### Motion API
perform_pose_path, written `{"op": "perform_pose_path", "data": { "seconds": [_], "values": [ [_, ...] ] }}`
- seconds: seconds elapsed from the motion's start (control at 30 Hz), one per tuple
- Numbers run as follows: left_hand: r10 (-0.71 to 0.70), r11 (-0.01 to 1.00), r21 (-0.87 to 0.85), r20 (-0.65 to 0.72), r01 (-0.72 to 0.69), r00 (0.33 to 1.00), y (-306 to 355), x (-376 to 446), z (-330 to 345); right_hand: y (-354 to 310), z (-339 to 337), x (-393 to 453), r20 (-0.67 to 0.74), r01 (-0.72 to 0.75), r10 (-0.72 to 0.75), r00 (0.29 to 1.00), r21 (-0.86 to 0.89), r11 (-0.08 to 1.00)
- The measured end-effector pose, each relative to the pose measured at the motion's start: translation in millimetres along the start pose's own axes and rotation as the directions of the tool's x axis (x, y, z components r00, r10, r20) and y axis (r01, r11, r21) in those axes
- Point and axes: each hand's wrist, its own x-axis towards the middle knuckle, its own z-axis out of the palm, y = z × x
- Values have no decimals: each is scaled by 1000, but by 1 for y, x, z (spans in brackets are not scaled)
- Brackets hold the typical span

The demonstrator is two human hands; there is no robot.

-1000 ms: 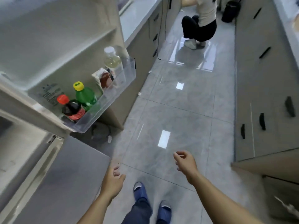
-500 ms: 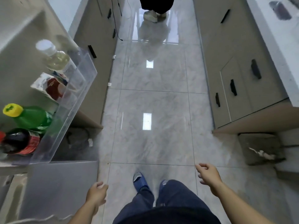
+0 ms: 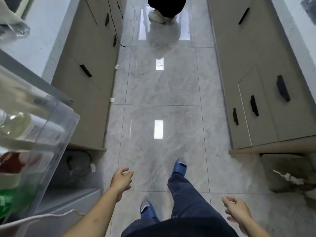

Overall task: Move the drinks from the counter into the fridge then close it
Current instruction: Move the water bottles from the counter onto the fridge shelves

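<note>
Spanning glossy grey marble-tiled floor (image 3: 160, 93) between beige cabinets (image 3: 89, 79): left hand (image 3: 121, 181) and right hand (image 3: 236, 210), loosely curled, empty; clear door shelf (image 3: 56, 134) left.

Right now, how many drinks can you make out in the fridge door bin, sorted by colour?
Pale yellow-clear bottle: 1
Red-brown carton or pouch: 1
Green bottle: 1
Total: 3 visible through the clear door bin; blur and the frame edge may hide others.
Both the left hand and the right hand hold nothing.
</note>
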Motion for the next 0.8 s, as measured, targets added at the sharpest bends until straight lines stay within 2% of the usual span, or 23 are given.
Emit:
{"op": "perform_pose_path", "data": {
  "seconds": [0.13,0.3,0.53,0.8],
  "values": [
    [-48,999,8,-73,49,996,42,10,3,-82,-22,47,36,18,-16,999,-50,999],
    [-108,992,-87,-137,96,985,79,25,10,-224,-24,96,87,179,-171,981,-95,979],
    [-308,938,-225,-188,265,932,120,67,19,-408,21,122,233,358,-319,919,-146,922],
    [-333,903,-341,-170,262,928,240,140,-6,-574,70,124,315,445,-353,881,-297,845]
  ]
}}
